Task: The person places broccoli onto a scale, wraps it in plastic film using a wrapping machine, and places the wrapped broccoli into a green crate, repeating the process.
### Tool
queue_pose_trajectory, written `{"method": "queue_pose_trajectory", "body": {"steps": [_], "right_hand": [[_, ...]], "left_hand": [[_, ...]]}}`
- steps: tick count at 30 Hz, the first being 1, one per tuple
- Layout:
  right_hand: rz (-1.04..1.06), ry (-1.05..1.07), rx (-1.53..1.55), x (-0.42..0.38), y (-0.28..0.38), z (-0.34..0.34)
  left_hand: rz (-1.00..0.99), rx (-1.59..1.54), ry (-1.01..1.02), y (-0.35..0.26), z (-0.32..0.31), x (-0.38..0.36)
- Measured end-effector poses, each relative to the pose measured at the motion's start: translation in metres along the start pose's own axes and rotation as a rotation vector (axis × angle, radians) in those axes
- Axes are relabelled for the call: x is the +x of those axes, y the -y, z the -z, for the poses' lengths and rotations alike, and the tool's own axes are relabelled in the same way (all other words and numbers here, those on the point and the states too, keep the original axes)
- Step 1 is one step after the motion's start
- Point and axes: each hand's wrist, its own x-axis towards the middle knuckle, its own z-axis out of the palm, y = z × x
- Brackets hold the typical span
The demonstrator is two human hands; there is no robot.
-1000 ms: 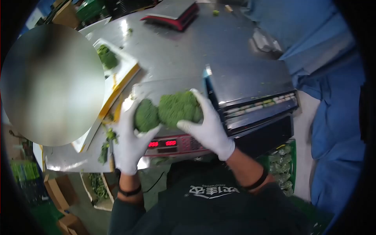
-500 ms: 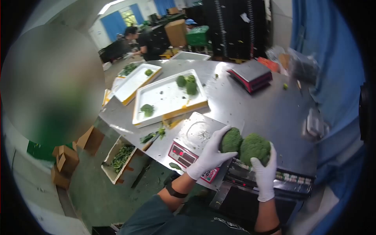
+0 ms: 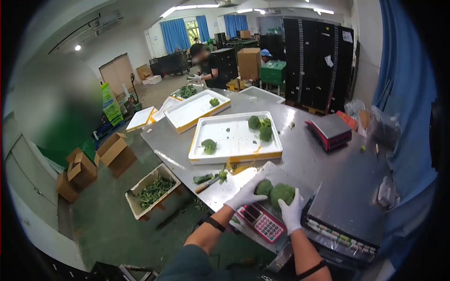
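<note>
My left hand (image 3: pixel 244 195), in a white glove, is closed around a small green broccoli head (image 3: pixel 264 187). A larger broccoli head (image 3: pixel 283 193) is gripped in my right hand (image 3: pixel 293 213), also gloved in white. The two heads are side by side over the metal plate of a digital scale (image 3: pixel 277 172). In front of them is the scale's red keypad panel (image 3: pixel 267 226). Left of my left hand, a wooden-handled knife (image 3: pixel 205 186) lies by green broccoli trimmings (image 3: pixel 221 176) on the metal table (image 3: pixel 323 166).
A white foam tray (image 3: pixel 225 136) with several broccoli heads stands beyond the scale, another tray (image 3: pixel 183 114) behind it. A second scale (image 3: pixel 329 133) sits at right. Below the table's left edge is a bin of trimmings (image 3: pixel 133 199). A co-worker (image 3: pixel 206 68) stands at the back.
The view has swung left and up, so the table's things appear farther right. Both hands, still holding the broccoli, have moved from the scale's right side to over its plate.
</note>
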Motion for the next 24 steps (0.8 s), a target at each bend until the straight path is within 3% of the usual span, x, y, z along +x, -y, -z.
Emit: {"method": "queue_pose_trajectory", "body": {"steps": [3, 8, 10, 11, 14, 16, 17, 19, 24], "right_hand": [[0.007, -0.004, -0.014, -0.005, -0.002, 0.007], [0.045, -0.166, 0.01, -0.009, -0.009, 0.018], [0.065, -0.213, 0.044, -0.008, -0.005, 0.024], [0.037, -0.233, 0.095, -0.009, -0.001, 0.03], [0.066, -0.255, 0.214, -0.004, 0.007, 0.042], [0.008, -0.282, 0.12, -0.008, 0.025, 0.052], [0.002, -0.287, 0.1, -0.005, 0.019, 0.054], [-0.037, -0.283, 0.05, -0.008, 0.022, 0.055], [-0.126, -0.214, -0.002, -0.005, 0.012, 0.038]], "left_hand": [[-0.144, 0.159, -0.01, 0.013, -0.001, 0.005], [-0.135, 0.059, -0.026, 0.009, 0.009, -0.002], [-0.004, -0.062, -0.049, 0.012, 0.02, -0.006], [0.036, -0.349, -0.056, 0.016, 0.022, -0.006], [0.102, -0.307, -0.242, 0.071, 0.026, -0.007], [-0.191, -0.14, -0.395, 0.078, 0.042, 0.004], [-0.031, -0.189, -0.308, 0.062, 0.059, 0.0], [0.083, -0.286, -0.232, 0.047, 0.073, 0.001], [0.043, -0.08, -0.108, 0.044, 0.073, 0.011]]}}
